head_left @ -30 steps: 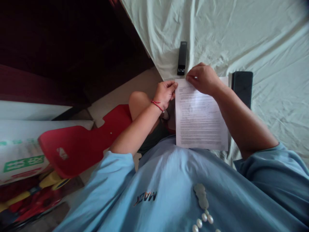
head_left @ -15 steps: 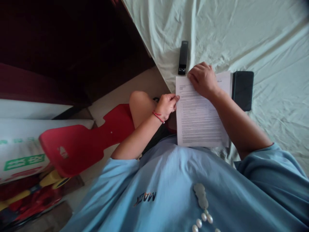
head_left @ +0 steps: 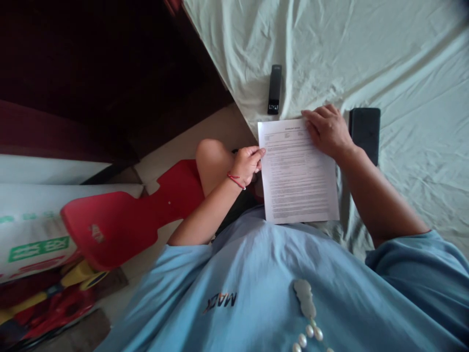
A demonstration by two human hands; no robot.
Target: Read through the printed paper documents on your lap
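1. Head view, centre right: printed paper (head_left: 298, 186), face up, its lower edge by the blue shirt (head_left: 256, 274).
2. Left hand (head_left: 248, 164): thumb and fingers pinched narrow on the paper's left edge, upper part. Red bracelet (head_left: 236, 181) at wrist.
3. Right hand (head_left: 326, 129): bent over the paper's upper-right corner, hiding it; cannot tell whether it grips or merely rests.
4. Black stapler (head_left: 274, 89) just above the paper's top edge, on pale cloth (head_left: 410, 63).
5. Dark flat case (head_left: 366, 132) right of the right hand; forearm crosses its lower part.
6. Lower left: red seat (head_left: 120, 220), white bag (head_left: 32, 239), yellow-handled item (head_left: 78, 274).
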